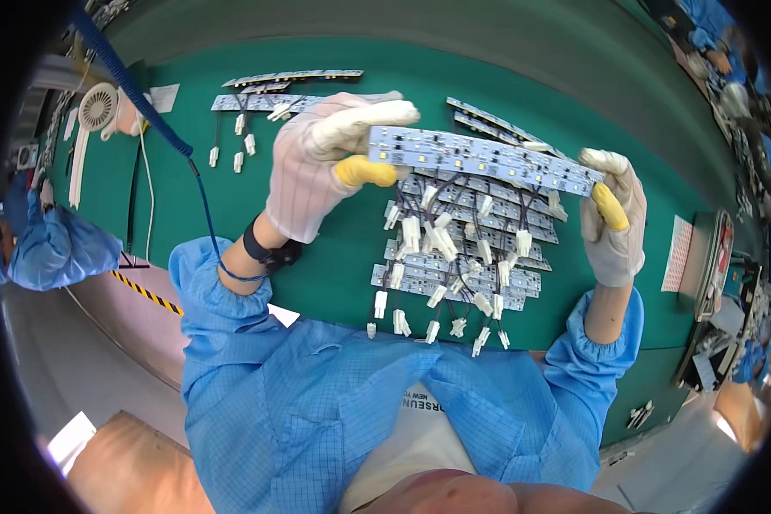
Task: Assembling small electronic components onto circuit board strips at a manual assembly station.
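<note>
Holding a long white LED strip board (pixel 480 158) level above the green table (pixel 231 206), with both gloved hands raised and forearms coming up from the lower edge. Pinching its left end in the left hand (pixel 321 167), yellow-tipped thumb underneath and fingers curled over the top; gripping its right end in the right hand (pixel 612 218) likewise. Hanging directly over a fanned stack of similar boards (pixel 463 257) with white connectors (pixel 433 240) dangling.

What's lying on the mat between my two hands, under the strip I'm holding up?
In the head view, a pile of LED strip boards with white plug leads lies on the green mat, between the left hand and right hand, below the held LED strip.
</note>
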The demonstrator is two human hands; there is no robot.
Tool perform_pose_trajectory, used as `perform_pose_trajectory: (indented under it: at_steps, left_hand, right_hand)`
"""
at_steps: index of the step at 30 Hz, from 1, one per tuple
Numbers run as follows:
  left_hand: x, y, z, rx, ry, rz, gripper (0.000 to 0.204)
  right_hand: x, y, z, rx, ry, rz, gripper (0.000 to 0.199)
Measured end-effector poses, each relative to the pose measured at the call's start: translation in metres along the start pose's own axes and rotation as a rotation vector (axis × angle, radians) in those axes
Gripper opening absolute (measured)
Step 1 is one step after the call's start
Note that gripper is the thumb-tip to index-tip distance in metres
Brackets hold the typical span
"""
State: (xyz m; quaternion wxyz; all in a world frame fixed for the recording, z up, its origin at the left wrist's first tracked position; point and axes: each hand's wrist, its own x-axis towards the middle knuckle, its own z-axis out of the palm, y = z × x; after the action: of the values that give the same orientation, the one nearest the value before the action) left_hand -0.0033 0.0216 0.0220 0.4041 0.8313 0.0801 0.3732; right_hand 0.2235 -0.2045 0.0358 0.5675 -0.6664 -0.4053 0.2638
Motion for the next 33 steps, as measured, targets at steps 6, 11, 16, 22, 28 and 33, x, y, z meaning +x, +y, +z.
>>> perform_pose_trajectory:
  at_steps: [6,11,16,22,28,33]
  left_hand:
    - [-0.002,0.002,-0.001,-0.183,-0.02,-0.315,0.039]
    - [-0.002,-0.003,0.0,-0.264,-0.025,-0.354,0.039]
    - [-0.005,-0.001,-0.01,-0.024,-0.084,-0.178,0.056]
    - [-0.004,0.001,-0.006,-0.092,-0.094,-0.15,0.059]
    - [-0.001,-0.004,0.003,-0.331,0.007,-0.376,0.039]
    - [0.003,-0.005,0.002,-0.199,-0.058,-0.557,0.034]
  right_hand:
    - [-0.005,-0.006,0.001,0.148,-0.049,-0.008,0.03]
    - [-0.004,-0.01,0.008,0.179,-0.05,0.015,0.043]
    - [0.0,-0.009,0.005,0.171,-0.055,0.004,0.041]
    - [-0.003,-0.012,0.003,-0.003,-0.039,0.095,0.046]
    - [-0.007,-0.016,0.013,0.196,0.024,0.074,0.045]
    - [-0.008,-0.02,0.014,0.313,-0.167,0.069,0.06]
